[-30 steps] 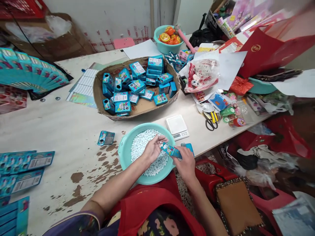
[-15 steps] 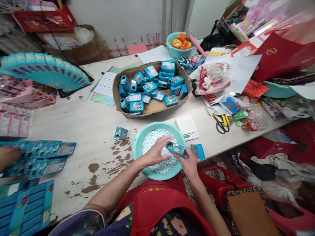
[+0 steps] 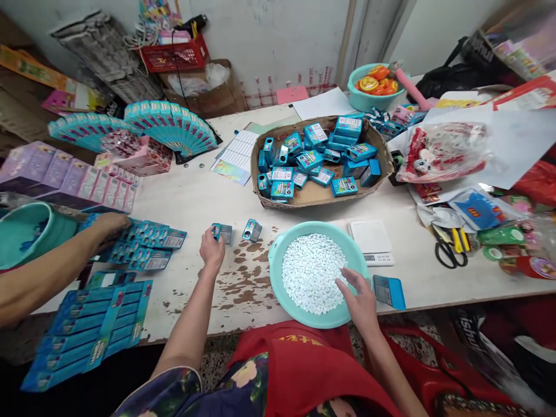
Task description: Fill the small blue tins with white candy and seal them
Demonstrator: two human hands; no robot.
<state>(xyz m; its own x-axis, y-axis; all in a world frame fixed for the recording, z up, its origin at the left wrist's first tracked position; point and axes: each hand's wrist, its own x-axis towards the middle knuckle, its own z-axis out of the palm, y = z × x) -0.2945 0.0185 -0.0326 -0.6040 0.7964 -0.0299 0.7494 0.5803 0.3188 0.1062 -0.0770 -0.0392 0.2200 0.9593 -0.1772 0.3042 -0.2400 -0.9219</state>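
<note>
My left hand (image 3: 212,250) holds a small blue box (image 3: 225,233) by its left end on the white table. Just right of it stands another blue box (image 3: 252,230). My right hand (image 3: 358,295) hovers over the right side of a turquoise basin (image 3: 277,272), fingers apart and holding nothing. White pellets (image 3: 313,272) lie in the basin. A flat blue piece (image 3: 389,292) rests on the table to the right of that hand. Behind the basin, a cardboard tray (image 3: 299,201) holds several blue boxes.
A white scale (image 3: 372,240) sits right of the basin, with scissors (image 3: 452,249) farther right. At left, another person's hand (image 3: 110,226) touches rows of blue packs (image 3: 156,237). A turquoise bucket (image 3: 54,231) stands at the far left.
The view has turned left. My left hand has moved from above the basin to the table on the left, with a blue box. My right hand has let go of the box and opened.
</note>
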